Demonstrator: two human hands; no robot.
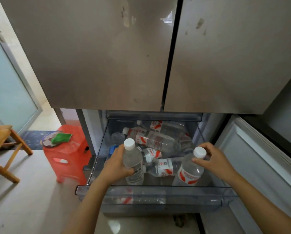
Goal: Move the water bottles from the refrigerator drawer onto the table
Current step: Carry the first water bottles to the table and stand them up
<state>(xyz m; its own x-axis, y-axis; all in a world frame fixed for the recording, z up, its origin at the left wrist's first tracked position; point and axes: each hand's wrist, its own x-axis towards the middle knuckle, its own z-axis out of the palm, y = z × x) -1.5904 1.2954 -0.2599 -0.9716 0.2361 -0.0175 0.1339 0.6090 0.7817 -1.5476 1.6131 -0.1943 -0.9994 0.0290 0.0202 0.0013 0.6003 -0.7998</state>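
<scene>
Bottles of water lie heaped in the pulled-out clear refrigerator drawer (158, 193), below the two closed steel doors (107, 56). Both hands are down inside the drawer, well apart, each clamped on its own bottle. The left hand (118, 163) wraps round the body of an upright bottle with a white cap (133, 159), fingers curled across its front. The right hand (214, 159) pinches the neck of a second upright bottle (190, 171) just under its white cap, its red-and-white label facing the camera. Behind and between them the remaining bottles (154, 141) lie on their sides, piled across one another. Left of the refrigerator stands a red plastic stool (68, 157) with a green cloth (61, 138) on top, and a wooden chair (1, 146) beside it.
</scene>
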